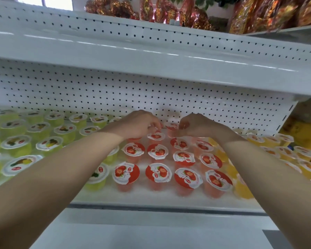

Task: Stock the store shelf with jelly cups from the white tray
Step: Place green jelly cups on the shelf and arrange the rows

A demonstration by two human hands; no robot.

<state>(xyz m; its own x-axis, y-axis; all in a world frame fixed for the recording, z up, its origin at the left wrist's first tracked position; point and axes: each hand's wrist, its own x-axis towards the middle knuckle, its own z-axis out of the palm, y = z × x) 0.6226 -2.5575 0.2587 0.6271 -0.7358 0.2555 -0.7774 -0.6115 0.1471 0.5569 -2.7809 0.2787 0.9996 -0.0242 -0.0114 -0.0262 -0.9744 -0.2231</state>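
STEP: seating strawberry jelly cups [158, 152] in rear row, just before pegboard [115, 92] | HANDS: apart; right hand [196, 125] pinches rearmost cup [171, 128]; left hand [138, 125] curled over neighbouring lid, grip cannot be told | NEXT: judged release upright, clear of adjacent lids.

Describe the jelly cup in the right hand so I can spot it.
On the lower shelf, red strawberry cups stand between green cups and yellow cups. The held cup is rearmost, nearest the pegboard; only it is pinched by the right hand.

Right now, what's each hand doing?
Left hand: fingers curled round a cup.
Right hand: fingers pinch a second cup.
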